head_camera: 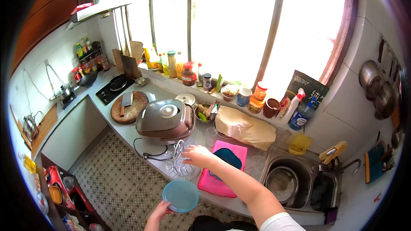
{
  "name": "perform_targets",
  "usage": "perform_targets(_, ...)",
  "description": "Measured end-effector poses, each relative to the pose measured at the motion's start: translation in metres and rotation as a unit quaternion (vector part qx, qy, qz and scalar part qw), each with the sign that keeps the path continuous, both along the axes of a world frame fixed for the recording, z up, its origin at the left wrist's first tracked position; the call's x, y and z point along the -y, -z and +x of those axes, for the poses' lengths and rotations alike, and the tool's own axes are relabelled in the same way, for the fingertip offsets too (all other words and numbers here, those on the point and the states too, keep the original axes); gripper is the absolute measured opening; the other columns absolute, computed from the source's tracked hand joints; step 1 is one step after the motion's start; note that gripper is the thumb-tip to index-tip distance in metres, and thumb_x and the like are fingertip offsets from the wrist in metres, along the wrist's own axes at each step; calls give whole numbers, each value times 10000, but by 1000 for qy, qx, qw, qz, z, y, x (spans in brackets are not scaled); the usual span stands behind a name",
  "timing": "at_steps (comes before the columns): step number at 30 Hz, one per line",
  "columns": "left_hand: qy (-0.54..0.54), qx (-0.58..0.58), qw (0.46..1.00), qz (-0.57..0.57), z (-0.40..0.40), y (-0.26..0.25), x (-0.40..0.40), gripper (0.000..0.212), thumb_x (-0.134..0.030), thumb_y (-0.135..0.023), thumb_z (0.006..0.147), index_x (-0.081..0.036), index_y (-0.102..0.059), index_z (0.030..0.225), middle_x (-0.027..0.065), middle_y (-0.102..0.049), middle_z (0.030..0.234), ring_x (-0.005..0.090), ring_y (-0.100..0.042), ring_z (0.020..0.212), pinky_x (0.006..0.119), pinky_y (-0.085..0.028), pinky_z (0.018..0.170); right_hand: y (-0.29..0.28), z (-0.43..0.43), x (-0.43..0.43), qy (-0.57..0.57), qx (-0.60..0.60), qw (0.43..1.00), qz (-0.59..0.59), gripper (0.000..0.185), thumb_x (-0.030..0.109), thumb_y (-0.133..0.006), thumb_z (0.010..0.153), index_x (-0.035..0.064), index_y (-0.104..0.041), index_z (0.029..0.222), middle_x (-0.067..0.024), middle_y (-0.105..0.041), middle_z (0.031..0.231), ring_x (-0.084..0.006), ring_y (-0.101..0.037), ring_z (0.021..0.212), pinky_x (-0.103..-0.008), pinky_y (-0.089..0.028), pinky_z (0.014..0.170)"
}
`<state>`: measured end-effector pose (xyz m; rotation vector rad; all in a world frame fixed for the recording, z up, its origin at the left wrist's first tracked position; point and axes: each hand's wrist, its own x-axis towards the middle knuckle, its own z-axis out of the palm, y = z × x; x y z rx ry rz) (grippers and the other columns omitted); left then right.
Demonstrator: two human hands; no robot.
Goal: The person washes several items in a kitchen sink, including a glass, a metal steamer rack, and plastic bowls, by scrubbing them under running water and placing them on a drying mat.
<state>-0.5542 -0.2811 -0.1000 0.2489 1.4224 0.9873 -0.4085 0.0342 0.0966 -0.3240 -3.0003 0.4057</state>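
My left hand [160,211] grips the rim of a round translucent blue plastic dish [181,196], held over the floor in front of the counter edge. My right hand [196,156] is at the right side of a metal wire rack [176,163] on the counter. Its fingers are bent beside the wires; whether they grip the rack is unclear. Under my right forearm lies a pink perforated plastic basket or tray [210,181], partly hidden, with a dark blue plastic basin [228,157] on it.
Behind the rack stands a large rice cooker [162,118], its black power cord [154,157] lying nearby. A cleaver [126,102] rests on a round wooden chopping board [135,115]. Drinking glasses [211,134] stand near the basket. At right, a steel sink [303,173] holds a metal basin [282,183].
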Motion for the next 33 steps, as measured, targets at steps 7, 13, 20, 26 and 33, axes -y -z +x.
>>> perform_targets(7,-2,-9,1000,13,0,6,-6,286,-187,-420,958,-46,-447,1204,108,-625,939,184,-634,706,282,-527,558,-5,-9,-4,32,-143,989,12,544,220,-739,696,108,-508,1176,-129,-411,1336,-311,-502,1138,-400,-479,881)
perform_targets(13,-43,3,999,4,-5,7,1,284,-208,-447,954,-75,-452,1205,78,-606,973,171,-618,758,289,-523,614,-18,-30,-8,-16,-141,990,-8,444,277,-735,716,102,-539,1074,-62,-570,1007,-276,-545,1021,-388,-485,834)
perform_targets(20,-52,4,999,-5,-4,1,-7,261,-211,-446,957,-71,-458,1177,68,-602,936,155,-602,733,298,-520,624,-15,-53,-11,-78,-68,992,74,220,302,-646,789,123,-630,917,-26,-573,921,-242,-552,952,-365,-492,797)
perform_targets(26,-44,5,999,-5,-8,-4,-2,266,-212,-443,958,-66,-454,1181,72,-610,926,171,-616,731,292,-519,630,-17,-56,-18,-53,-57,995,62,158,263,-607,823,109,-602,861,-39,-583,906,-233,-581,933,-355,-495,786)
perform_targets(33,-47,5,999,-4,-6,-21,12,257,-201,-440,956,-66,-468,1172,79,-620,919,177,-628,730,282,-520,600,-17,-43,-34,-5,-104,992,68,157,249,-616,813,95,-603,840,-57,-597,818,-260,-624,812,-371,-512,713)
